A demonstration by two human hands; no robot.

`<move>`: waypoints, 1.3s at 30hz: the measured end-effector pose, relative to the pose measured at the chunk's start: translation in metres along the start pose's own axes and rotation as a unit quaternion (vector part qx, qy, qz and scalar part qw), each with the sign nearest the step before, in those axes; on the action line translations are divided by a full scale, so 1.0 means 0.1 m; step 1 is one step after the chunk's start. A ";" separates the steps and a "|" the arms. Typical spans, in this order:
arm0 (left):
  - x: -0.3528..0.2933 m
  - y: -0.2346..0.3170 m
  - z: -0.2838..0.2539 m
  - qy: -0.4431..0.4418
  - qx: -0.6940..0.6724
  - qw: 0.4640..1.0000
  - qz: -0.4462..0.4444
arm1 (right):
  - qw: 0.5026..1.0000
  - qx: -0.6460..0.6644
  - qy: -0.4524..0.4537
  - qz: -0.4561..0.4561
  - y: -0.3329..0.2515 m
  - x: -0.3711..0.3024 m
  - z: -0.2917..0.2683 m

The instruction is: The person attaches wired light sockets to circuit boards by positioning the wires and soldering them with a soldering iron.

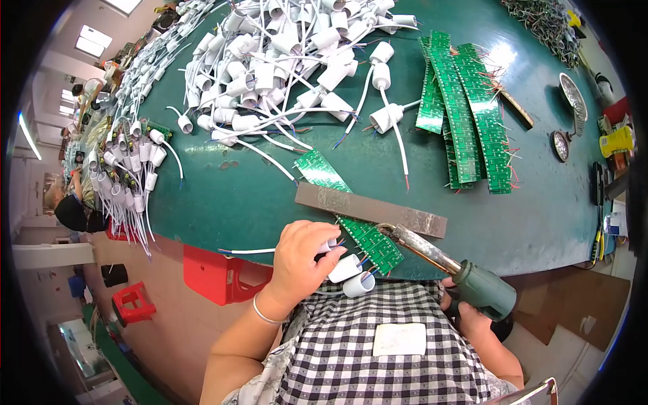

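Observation:
My left hand (295,260) is closed around a white lamp socket (327,246), its thin wires pointing at a green circuit board strip (370,244). Below it, two more white sockets, an upper one (345,268) and a lower one (359,285), sit at the strip's edge with wires reaching the board. A brown flat bar (368,209) lies across the strip. My right hand (474,317) grips the green handle of a soldering iron (428,248), partly hidden behind it. The iron's tip is over the strip, beside the bar; contact I cannot tell.
A big heap of white sockets with cables (263,74) covers the far table. Stacked green board strips (466,115) lie at right, near a metal dish (572,94) and a small round tin (559,145). Red stools (135,302) stand left; another person (71,212) sits beyond.

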State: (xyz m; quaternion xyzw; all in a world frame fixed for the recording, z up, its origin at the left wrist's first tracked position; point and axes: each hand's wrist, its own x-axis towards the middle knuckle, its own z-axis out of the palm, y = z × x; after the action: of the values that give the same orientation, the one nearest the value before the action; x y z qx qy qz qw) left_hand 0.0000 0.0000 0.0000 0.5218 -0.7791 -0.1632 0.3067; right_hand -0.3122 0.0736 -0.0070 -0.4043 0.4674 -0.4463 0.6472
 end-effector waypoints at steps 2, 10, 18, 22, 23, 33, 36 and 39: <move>0.03 0.03 -0.04 -0.018 -0.091 0.995 -0.043 | 1.000 0.007 0.014 -0.018 0.00 -0.03 0.00; 0.07 -0.02 -0.04 -0.037 -0.053 0.998 0.009 | 1.000 0.022 0.013 -0.012 0.03 -0.01 0.02; 0.07 0.29 0.05 -0.045 -0.053 0.987 -0.142 | 1.000 0.019 0.023 0.011 0.04 -0.10 -0.03; 0.09 0.31 0.07 -0.036 -0.050 0.984 -0.168 | 0.998 -0.067 0.016 -0.009 0.09 -0.11 -0.05; 0.10 0.31 0.07 -0.038 -0.045 0.984 -0.168 | 0.989 -0.138 0.021 -0.045 0.11 -0.11 -0.05; 0.17 0.26 0.07 -0.073 -0.030 0.984 -0.160 | 0.923 -0.358 -0.065 -0.124 -0.06 -0.02 -0.04; 0.17 0.25 0.08 -0.070 -0.032 0.983 -0.166 | 0.917 -0.370 -0.070 -0.131 -0.10 0.01 -0.01; 0.17 0.24 0.08 -0.066 -0.038 0.983 -0.166 | 0.906 -0.392 -0.076 -0.144 -0.15 0.04 0.03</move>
State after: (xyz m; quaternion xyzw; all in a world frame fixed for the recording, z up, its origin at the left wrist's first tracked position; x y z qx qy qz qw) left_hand -0.0270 -0.0062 0.0127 0.6198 -0.6935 -0.2751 0.2433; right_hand -0.3119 0.0659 0.0069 -0.7209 0.4904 -0.2838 0.3990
